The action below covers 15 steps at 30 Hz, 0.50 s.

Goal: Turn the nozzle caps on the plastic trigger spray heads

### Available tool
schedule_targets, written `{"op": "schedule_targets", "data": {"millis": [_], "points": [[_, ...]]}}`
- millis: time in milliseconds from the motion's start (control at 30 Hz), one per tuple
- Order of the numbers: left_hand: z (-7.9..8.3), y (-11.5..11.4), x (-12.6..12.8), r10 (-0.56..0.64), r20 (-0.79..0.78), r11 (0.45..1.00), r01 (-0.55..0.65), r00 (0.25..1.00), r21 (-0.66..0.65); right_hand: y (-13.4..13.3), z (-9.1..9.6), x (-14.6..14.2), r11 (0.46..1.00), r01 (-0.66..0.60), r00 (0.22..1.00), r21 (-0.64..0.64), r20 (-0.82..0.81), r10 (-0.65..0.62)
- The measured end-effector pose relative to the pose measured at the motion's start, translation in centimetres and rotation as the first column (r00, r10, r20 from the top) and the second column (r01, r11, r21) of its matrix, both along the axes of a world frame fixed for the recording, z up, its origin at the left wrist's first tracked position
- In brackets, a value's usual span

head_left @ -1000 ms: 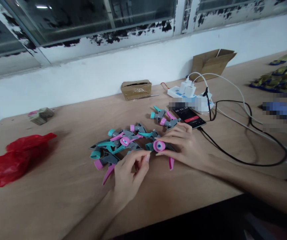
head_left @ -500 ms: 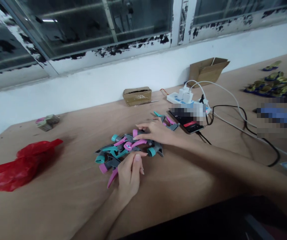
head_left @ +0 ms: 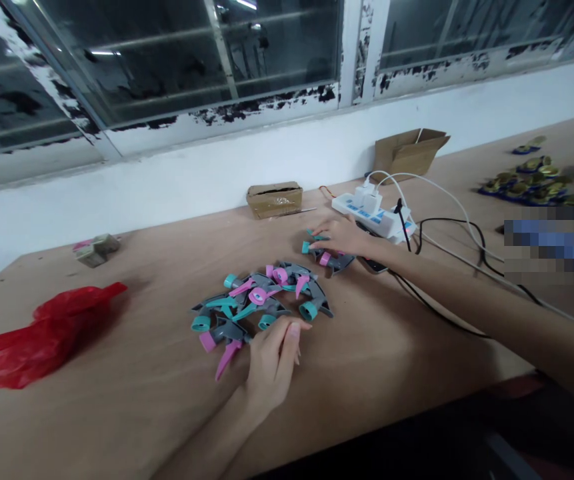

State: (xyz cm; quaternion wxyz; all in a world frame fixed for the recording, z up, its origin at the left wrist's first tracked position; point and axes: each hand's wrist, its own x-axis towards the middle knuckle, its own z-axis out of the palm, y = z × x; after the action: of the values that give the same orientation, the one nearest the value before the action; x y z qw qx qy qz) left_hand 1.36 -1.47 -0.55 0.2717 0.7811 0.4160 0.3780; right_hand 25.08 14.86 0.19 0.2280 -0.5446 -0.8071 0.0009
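Note:
Grey trigger sprayer heads with pink and teal triggers and collars lie in a pile (head_left: 261, 297) on the table. My left hand (head_left: 274, 363) is at the near side of this pile, thumb pressed on the curled index finger. Whatever may be between its fingers is hidden. Farther back and to the right, my right hand (head_left: 341, 237) reaches over a smaller group of sprayer heads (head_left: 335, 261). Its fingers are stretched out and touch or hover just above them; I cannot tell which. A phone (head_left: 374, 265) lies partly hidden under that wrist.
A red plastic bag (head_left: 61, 327) lies at left, with a small greenish block (head_left: 97, 250) behind it. Against the wall stand a low cardboard box (head_left: 274, 201) and an open carton (head_left: 407, 157). A power strip (head_left: 367, 213) trails cables rightward. Gold-and-blue parts (head_left: 531, 183) lie far right.
My right hand has moved from the main pile back and right to the smaller group. A sprayer head with a pink trigger now shows at the pile's right side. My left hand shifted slightly right.

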Motion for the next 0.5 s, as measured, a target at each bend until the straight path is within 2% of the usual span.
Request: {"op": "schedule_targets", "data": {"millis": [167,300,433,500], "points": [[0.0,0.0,0.0,-0.010,-0.018,1.000,0.010,1.000,0.009,1.0,-1.2,-2.3,1.000,0.000,0.999,0.008,0.053,-0.001],[0.0,0.0,-0.1,-0.003,-0.023,1.000,0.003,1.000,0.022,0.5,-0.7,-3.4,0.998,-0.021,0.999,0.059,0.041,0.018],[0.4,0.1,-0.2,0.067,-0.016,0.995,-0.066,0.998,0.070,-3.0,1.1,-3.4,0.988,-0.072,0.997,0.134,-0.001,0.073],[0.6,0.3,-0.2,0.105,0.002,0.990,-0.105,0.994,0.098,-5.8,1.9,-3.0,0.969,-0.189,0.981,0.161,-0.009,0.193]]}}
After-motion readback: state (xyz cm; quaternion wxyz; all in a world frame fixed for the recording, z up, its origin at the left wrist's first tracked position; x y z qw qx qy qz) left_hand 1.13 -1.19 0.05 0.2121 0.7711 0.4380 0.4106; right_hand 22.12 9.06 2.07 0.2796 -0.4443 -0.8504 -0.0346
